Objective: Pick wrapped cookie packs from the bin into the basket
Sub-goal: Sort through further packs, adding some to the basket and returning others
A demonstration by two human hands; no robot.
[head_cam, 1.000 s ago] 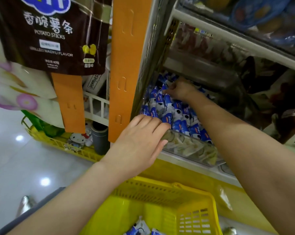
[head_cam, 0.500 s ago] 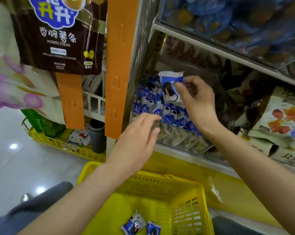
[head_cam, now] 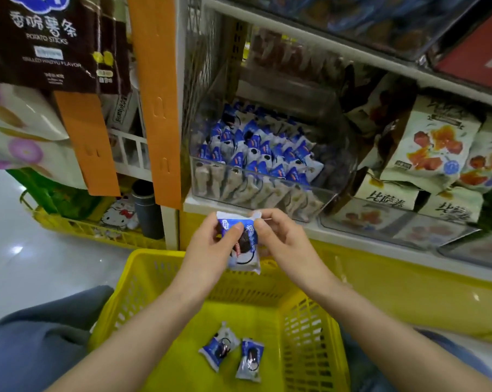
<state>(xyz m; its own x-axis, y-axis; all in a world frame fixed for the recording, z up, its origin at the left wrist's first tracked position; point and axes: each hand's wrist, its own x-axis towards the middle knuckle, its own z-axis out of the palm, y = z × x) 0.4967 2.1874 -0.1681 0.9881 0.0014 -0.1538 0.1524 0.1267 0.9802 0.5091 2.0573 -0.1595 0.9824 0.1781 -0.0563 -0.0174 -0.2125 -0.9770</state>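
Note:
A blue-and-white wrapped cookie pack [head_cam: 242,247] hangs above the far rim of the yellow basket [head_cam: 143,284]. My left hand [head_cam: 211,250] pinches its left side and my right hand [head_cam: 284,244] pinches its upper right corner. Two more cookie packs [head_cam: 219,349] [head_cam: 250,359] lie on the basket floor. The clear bin [head_cam: 315,202] on the shelf ahead holds several rows of the same packs [head_cam: 261,154].
Orange hanging strips [head_cam: 160,103] and a dark potato-stick bag [head_cam: 49,41] hang at left. Snack bags [head_cam: 434,148] fill the shelf to the right of the bin. A yellow crate [head_cam: 69,224] stands on the shiny floor at left. The shelf base [head_cam: 408,292] is yellow.
My right hand lifted a cookie pack out of the bin and brought it down over the basket. My left hand left the bin's front edge and took hold of the pack too.

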